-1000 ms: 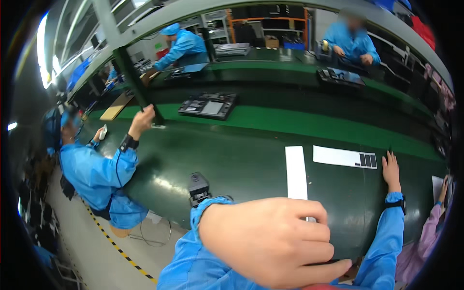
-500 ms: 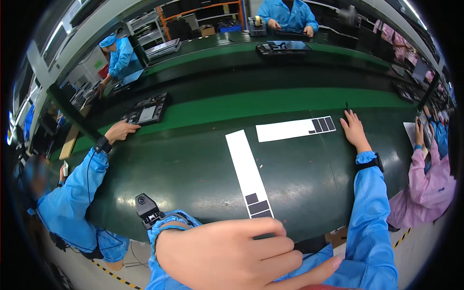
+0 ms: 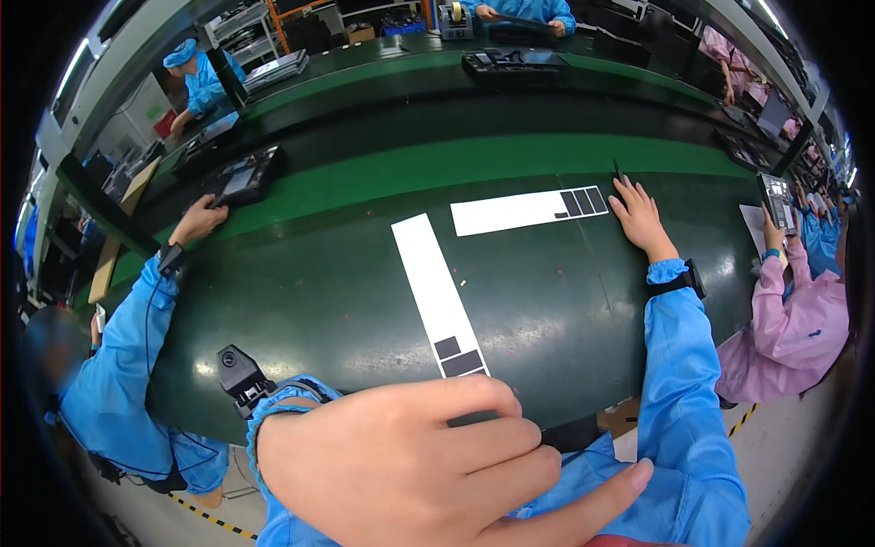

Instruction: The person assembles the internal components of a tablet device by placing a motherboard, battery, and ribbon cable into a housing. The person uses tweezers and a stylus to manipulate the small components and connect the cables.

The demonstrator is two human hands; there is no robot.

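Left hand: largest thing in the frame, the bare left hand (image 3: 392, 456) spans the lower centre, back upward and fingers bent loosely rightward with gaps between them. Their undersides face away, so I cannot tell whether they hold anything.
Left wrist: a small black boxy camera (image 3: 239, 369) stands out beyond the blue elasticated cuff.
Slanting strip: the long white flat slanting strip (image 3: 428, 273) runs from mid-frame down to the knuckles, which cover its lower end; contact cannot be told. It looks smooth and plain, with black rectangles low down.
Table: the dark green glossy table (image 3: 319, 301) bears both strips flat, panels upward, probably so that their black markings stay readable.
Right hand: right of centre, the bare right hand (image 3: 643, 219) lies palm down, its fingers fanned moderately wide, perhaps to rest the arm; a black wristband (image 3: 695, 278) circles the sleeve.
Level strip: just left of those fingers, the white rectangular level strip (image 3: 506, 212) tilts slightly, three tall black panels and one small one at its right end.
Dark stick: the thin dark stick (image 3: 619, 170) meets the right fingertips, possibly a pen; gripped or merely touched, I cannot tell.
Left neighbour: a blue-sleeved co-worker's hand (image 3: 196, 221) touches a flat black open device (image 3: 241, 178), upper left.
Right neighbour: a pink-sleeved person (image 3: 793, 314) holds up a grey-and-black panel (image 3: 777, 201), apparently to view its face.
Far side: another black device (image 3: 510, 62) lies at upper centre, before a person in blue (image 3: 524, 9).
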